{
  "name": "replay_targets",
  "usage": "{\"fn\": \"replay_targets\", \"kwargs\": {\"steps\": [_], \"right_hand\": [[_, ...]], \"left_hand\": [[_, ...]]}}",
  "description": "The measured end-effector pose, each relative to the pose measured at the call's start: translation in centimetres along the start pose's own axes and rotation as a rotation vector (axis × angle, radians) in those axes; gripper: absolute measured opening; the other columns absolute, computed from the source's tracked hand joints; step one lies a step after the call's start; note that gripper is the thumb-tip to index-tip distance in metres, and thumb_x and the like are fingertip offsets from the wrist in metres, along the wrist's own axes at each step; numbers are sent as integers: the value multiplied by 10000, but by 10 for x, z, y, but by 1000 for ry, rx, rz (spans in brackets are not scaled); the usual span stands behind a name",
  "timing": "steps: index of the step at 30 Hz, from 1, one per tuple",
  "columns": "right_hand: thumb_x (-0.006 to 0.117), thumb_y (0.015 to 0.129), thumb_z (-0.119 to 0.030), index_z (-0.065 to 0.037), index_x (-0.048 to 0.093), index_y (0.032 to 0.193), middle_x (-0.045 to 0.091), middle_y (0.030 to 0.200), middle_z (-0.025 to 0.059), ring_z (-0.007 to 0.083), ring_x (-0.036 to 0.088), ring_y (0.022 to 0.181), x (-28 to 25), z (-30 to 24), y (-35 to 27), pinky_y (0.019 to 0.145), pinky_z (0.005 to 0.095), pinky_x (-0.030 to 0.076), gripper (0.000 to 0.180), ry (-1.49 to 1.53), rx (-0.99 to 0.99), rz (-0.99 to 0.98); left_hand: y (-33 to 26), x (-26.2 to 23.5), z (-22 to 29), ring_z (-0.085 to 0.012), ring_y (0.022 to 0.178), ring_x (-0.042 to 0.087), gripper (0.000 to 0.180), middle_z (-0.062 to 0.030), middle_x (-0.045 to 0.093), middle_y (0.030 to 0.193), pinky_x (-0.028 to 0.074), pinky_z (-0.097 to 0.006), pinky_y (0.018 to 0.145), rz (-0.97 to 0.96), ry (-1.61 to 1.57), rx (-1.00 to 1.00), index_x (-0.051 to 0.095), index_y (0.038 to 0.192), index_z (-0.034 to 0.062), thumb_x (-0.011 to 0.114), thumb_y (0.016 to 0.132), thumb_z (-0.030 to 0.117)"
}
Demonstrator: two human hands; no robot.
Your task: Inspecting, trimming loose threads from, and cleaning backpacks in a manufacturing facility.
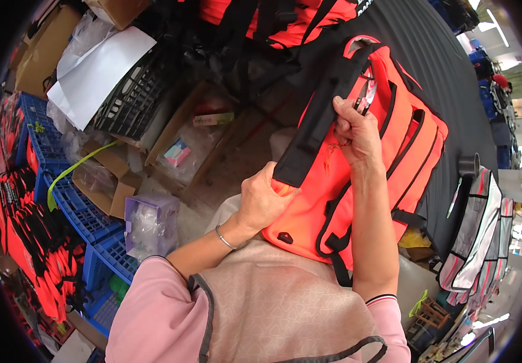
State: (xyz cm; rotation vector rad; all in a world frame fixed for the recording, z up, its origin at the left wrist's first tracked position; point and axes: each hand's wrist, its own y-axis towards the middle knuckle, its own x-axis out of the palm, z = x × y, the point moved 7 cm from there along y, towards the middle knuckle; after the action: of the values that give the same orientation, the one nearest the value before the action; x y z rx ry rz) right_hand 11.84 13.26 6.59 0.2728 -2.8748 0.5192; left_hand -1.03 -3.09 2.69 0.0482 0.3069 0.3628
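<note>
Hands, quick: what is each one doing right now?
Left hand: closed on the lower edge of the orange life vest.
Right hand: closed, pinching the vest's black strap, with small scissors in its fingers.

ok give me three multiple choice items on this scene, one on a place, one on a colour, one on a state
1. Where does the left hand grip the life vest?
A. its lower corner
B. its top loop
C. a side buckle

2. What colour is the vest's main fabric?
A. blue
B. orange
C. white

3. What is the right hand doing?
A. lying flat and empty
B. pinching a small tool at the black strap
C. hanging clear of the vest

Answers: 1 A, fingers wrap the near corner; 2 B, orange panels with black trim; 3 B, fingers closed on the tool.
</note>
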Motion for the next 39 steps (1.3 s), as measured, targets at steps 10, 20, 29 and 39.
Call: {"fn": "replay_targets", "kwargs": {"steps": [10, 20, 29, 39], "right_hand": [[697, 876, -205, -17, 663, 872, 506, 627, -42, 33, 414, 519, -52, -50, -56, 483, 220, 303, 191, -411, -201, 187], [628, 935, -99, 13, 654, 882, 527, 654, -40, 28, 472, 577, -143, -37, -59, 505, 217, 372, 126, -648, -425, 477], [659, 929, -206, -40, 638, 812, 510, 648, -43, 44, 470, 596, -183, -2, -43, 551, 228, 387, 204, -296, -389, 455], [593, 949, -168, -10, 644, 933, 608, 735, -2, 58, 569, 660, -291, -105, -112, 625, 230, 462, 167, -197, -618, 690]], "left_hand": [[14, 4, -46, -260, 1080, 623, 679, -205, 641, 1142, 488, -375, 944, -227, -310, -214, 552, 1190, -63, 874, 690, 263], [67, 63, 74, -330, 1421, 297, 722, -180, 381, 1495, 179, -528, 1154, -281, 954, 658, 406, 1435, 4, 639, 871, 392], [-46, 81, 30, -421, 1447, 188, 556, -246, 339, 1488, 128, -608, 1170, -1518, 576, 595, 416, 1381, -53, 443, 997, 348], [99, 54, 107, -230, 905, 680, 194, -158, 704, 964, 512, -310, 820, -524, 233, 490, 681, 1002, -64, 535, 950, 53]]}}
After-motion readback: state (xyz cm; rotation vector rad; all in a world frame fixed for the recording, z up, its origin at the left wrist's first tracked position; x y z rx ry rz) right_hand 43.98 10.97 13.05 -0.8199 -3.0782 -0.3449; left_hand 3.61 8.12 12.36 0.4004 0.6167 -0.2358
